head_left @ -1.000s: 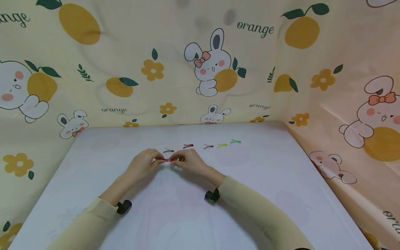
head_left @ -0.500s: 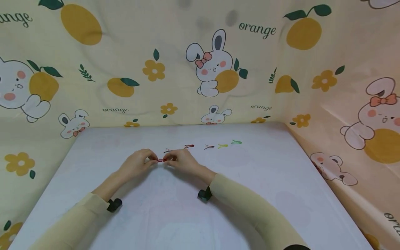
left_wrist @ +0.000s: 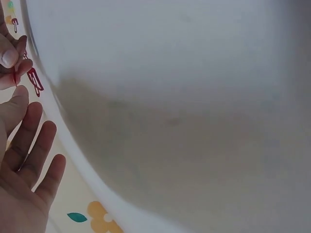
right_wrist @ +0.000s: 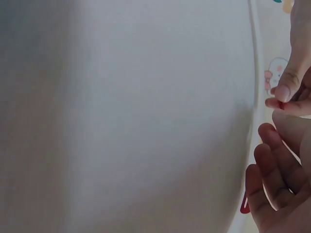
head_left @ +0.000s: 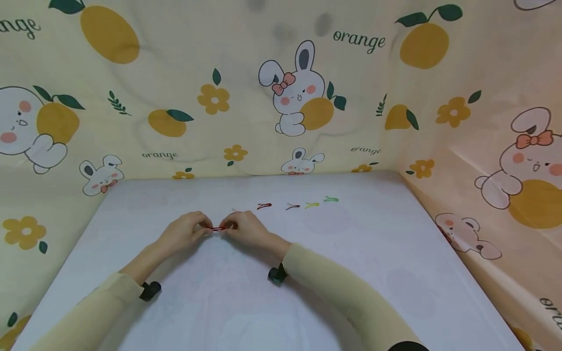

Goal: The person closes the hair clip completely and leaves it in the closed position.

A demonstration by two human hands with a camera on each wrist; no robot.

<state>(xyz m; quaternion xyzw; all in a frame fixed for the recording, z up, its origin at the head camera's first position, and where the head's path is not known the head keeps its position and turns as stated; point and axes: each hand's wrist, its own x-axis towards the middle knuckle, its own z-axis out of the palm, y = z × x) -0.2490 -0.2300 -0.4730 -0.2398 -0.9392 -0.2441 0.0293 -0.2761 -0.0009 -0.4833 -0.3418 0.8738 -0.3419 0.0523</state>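
Note:
A red snap hair clip point(head_left: 217, 229) is held just above the white table, stretched between both hands. My left hand point(head_left: 186, 231) pinches its left end with thumb and finger, and my right hand point(head_left: 249, 232) pinches the right end. In the left wrist view, the left hand's other fingers spread apart, and a thin red part of the held clip point(left_wrist: 15, 75) shows. Fingers cover most of it. Behind the right hand lies another clip point(head_left: 236, 211), partly hidden. Further along the row is a red hair clip point(head_left: 264, 205) with its two arms sprung apart.
A dark red clip point(head_left: 292, 206), a yellow clip point(head_left: 312, 205) and a green clip point(head_left: 331, 199) continue the row rightward, all sprung apart. The white table point(head_left: 246, 302) ends at a cloth backdrop point(head_left: 246, 122) printed with rabbits and oranges.
Both hands have moved left together and slightly nearer, carrying the red hair clip between them. The right hand now covers part of the leftmost clip in the row.

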